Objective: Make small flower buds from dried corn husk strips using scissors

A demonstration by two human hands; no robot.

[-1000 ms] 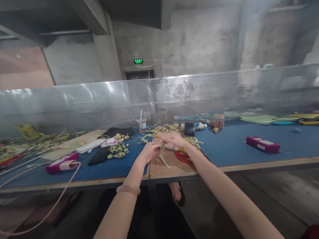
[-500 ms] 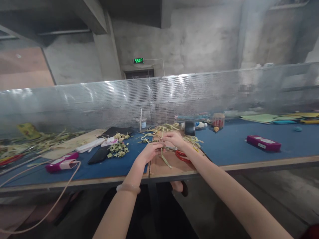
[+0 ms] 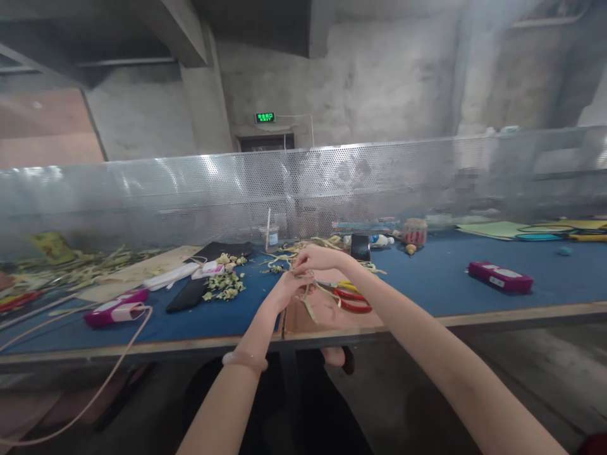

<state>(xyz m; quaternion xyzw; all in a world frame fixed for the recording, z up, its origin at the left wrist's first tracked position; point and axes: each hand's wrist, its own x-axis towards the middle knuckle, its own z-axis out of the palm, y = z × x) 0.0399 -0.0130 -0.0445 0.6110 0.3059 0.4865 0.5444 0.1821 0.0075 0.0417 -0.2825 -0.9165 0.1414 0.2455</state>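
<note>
My left hand (image 3: 287, 289) and my right hand (image 3: 317, 258) meet above the middle of the blue table (image 3: 427, 284). Both pinch a thin yellow-green leaf strip (image 3: 310, 303), whose loose end hangs down over a brown cardboard sheet (image 3: 327, 313). The right hand sits above and slightly right of the left. A pale bracelet (image 3: 245, 361) circles my left wrist. Red-handled scissors (image 3: 353, 301) lie on the cardboard just right of my hands. More leaf strips (image 3: 284, 258) are scattered behind them.
A pile of small woven leaf pieces (image 3: 224, 285) lies left of my hands beside a black mat (image 3: 194, 292). Pink boxes (image 3: 117, 310) (image 3: 499, 277), a plastic cup (image 3: 269, 236), a phone (image 3: 360, 246) and a perforated metal screen (image 3: 332, 189) stand around.
My right hand has risen and shifted left, drawing the strip up above my left hand. The scissors now show fully on the cardboard.
</note>
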